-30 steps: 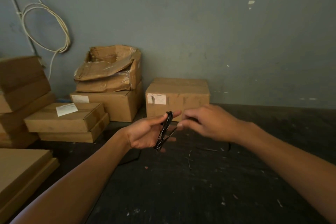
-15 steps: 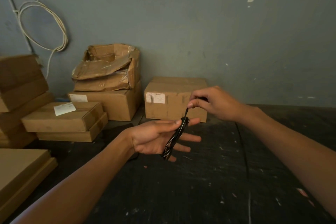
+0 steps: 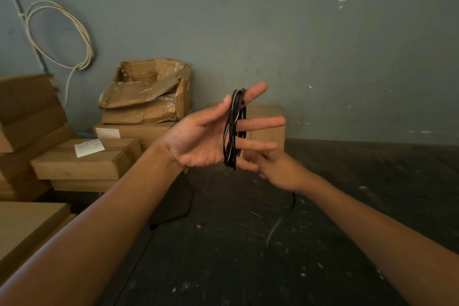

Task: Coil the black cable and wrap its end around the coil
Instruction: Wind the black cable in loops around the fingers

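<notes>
The black cable (image 3: 231, 131) is wound in several loops around the spread, straight fingers of my left hand (image 3: 198, 141), which is raised with the palm facing me. The thumb tip pins the top of the coil against the index finger. My right hand (image 3: 280, 171) sits just below and behind the left fingers, its fingertips hidden by them. It holds the cable's free length, and a short stretch of that loose cable (image 3: 293, 202) trails down under the right wrist.
Cardboard boxes are stacked at the left (image 3: 84, 156), with a torn open box (image 3: 146, 92) on top and one box (image 3: 265, 117) behind my hands. Flat boxes (image 3: 24, 226) lie at the lower left. A white cable loop (image 3: 59, 32) hangs on the grey wall. The surface (image 3: 248, 256) is dark and scuffed.
My left hand rose and spread its fingers with the coil on them. My right hand swung from above the coil down to below the left fingers, carrying the cable round.
</notes>
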A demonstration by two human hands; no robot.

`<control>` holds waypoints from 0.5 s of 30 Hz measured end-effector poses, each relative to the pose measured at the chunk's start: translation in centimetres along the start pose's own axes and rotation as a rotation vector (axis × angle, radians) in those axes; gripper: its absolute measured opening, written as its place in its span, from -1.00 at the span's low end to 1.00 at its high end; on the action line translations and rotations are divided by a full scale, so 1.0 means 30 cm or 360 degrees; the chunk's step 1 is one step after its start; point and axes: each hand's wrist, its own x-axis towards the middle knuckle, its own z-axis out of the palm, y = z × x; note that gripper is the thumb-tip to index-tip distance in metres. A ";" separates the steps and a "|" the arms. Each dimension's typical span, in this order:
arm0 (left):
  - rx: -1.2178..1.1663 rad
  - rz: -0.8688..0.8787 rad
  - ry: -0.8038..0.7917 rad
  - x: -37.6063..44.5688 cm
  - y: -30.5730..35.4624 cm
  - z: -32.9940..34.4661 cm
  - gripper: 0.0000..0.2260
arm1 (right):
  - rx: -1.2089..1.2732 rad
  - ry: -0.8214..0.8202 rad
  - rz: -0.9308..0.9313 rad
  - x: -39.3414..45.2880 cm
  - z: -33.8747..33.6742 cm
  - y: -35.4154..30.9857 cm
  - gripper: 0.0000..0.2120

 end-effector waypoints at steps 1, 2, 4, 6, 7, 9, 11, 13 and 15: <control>-0.0009 0.0009 0.0001 0.005 0.005 -0.001 -0.54 | 0.0049 -0.0014 0.0016 -0.005 0.021 -0.004 -0.72; -0.0011 0.0019 0.0006 0.010 0.009 -0.003 -0.54 | 0.0076 -0.0027 0.0005 -0.013 0.041 -0.009 -0.69; 0.0005 0.0055 0.0016 0.018 0.015 -0.010 -0.55 | 0.0001 -0.0081 -0.0013 -0.031 0.077 -0.009 -0.67; 0.0018 0.0095 0.0033 0.021 0.025 -0.020 -0.56 | -0.0148 -0.0168 -0.0008 -0.054 0.103 -0.006 -0.74; 0.0016 0.0112 0.0061 0.020 0.030 -0.029 -0.56 | -0.0215 -0.0193 -0.0017 -0.065 0.115 -0.005 -0.74; -0.0010 0.0147 0.0166 0.009 0.040 -0.052 -0.57 | -0.0317 -0.0249 -0.0061 -0.084 0.135 -0.019 -0.74; -0.0013 0.0167 0.0337 -0.006 0.040 -0.079 -0.57 | -0.0411 -0.0301 -0.0103 -0.096 0.144 -0.040 -0.73; 0.0026 0.0147 0.0540 -0.025 0.021 -0.107 -0.58 | -0.0469 -0.0316 -0.0134 -0.102 0.145 -0.064 -0.72; 0.0042 0.0127 0.0694 -0.047 -0.014 -0.135 -0.60 | -0.0502 -0.0302 -0.0167 -0.104 0.139 -0.089 -0.71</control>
